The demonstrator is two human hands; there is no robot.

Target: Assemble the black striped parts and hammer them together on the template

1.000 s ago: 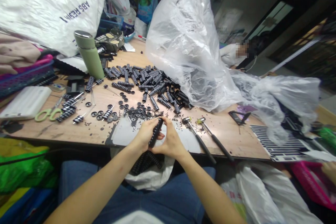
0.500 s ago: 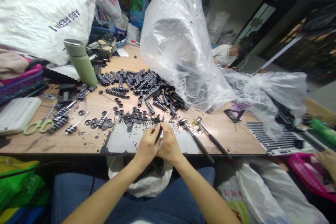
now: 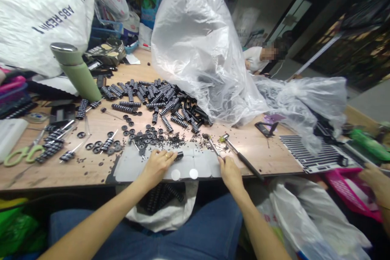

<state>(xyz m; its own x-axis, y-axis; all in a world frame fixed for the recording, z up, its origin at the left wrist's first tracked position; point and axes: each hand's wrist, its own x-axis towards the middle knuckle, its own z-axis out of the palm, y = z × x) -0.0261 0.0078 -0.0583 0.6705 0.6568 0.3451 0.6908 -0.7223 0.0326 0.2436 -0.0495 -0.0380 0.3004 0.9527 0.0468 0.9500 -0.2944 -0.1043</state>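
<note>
My left hand [image 3: 156,167] is closed on a short black cylindrical part [image 3: 180,154], holding it lying on the light grey mat [image 3: 126,168]. Only the part's right end shows beyond the fingers. At the mat's right side my right hand [image 3: 231,174] grips the handle of a small hammer [image 3: 212,146], whose head points away from me. A second hammer [image 3: 245,160] lies just right of it on the table. Two white round spots [image 3: 193,174] show on the mat's near edge. Small black bits [image 3: 175,140] and black discs [image 3: 149,136] lie scattered beyond the left hand.
Many black ridged rollers [image 3: 161,95] are heaped at mid-table, against a large clear plastic bag [image 3: 201,48]. To the left are a green flask [image 3: 76,71] and scissors [image 3: 26,154]. An open sack [image 3: 185,211] hangs below the table edge. Another person's hand [image 3: 376,180] is at far right.
My hands have parted from around the black part. The left keeps it, lowered onto the mat; the right has moved right and taken hold of the nearer hammer. The view has shifted slightly.
</note>
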